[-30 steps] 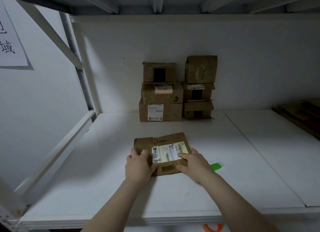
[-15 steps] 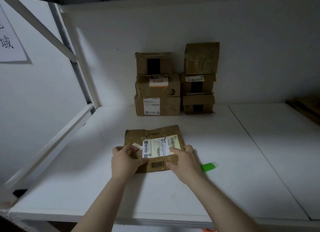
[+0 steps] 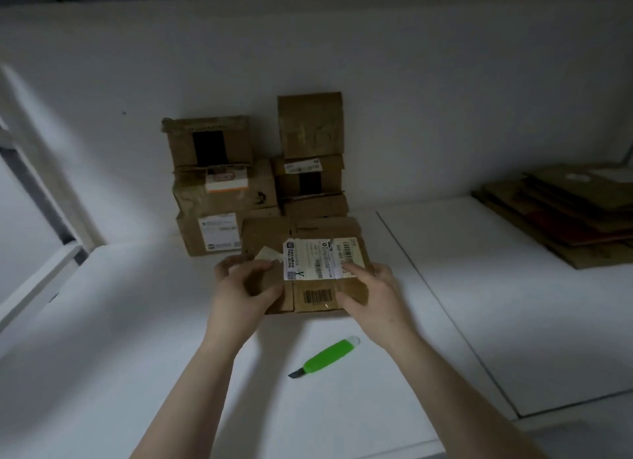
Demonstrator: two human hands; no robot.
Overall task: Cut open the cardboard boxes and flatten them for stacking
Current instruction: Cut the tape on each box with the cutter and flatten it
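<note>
Close to the front edge of the white shelf (image 3: 137, 356), about midway along it: a green plastic utility knife (image 3: 327, 355), lying flat and touched by neither hand. Short dark blade out, pointing toward the front left corner; pale cap end turned toward the back right.

Just beyond the knife, held between both hands: a small brown cardboard box (image 3: 317, 296), flat and worn, with its top face tilted toward the camera. Hard to tell whether its lower edge rests on the shelf or is raised a little above it. On the top face, a white shipping label (image 3: 318, 258) with barcodes, and a second barcode printed on the cardboard below it.

Left hand (image 3: 239, 294) gripping the left end of the box, fingers curled round the edge, thumb pressed on the top face. Right hand (image 3: 371, 294) gripping the right end, thumb across the front, index finger stretched out onto the label.

Behind the box, along the back edge and against the white back wall (image 3: 445, 99): two stacks of brown cardboard boxes (image 3: 222, 198), side by side and touching, each three high, not yet opened.

Well apart, toward the back right corner: a pile of flattened brown cardboard sheets (image 3: 565, 212), lying one over another.
</note>
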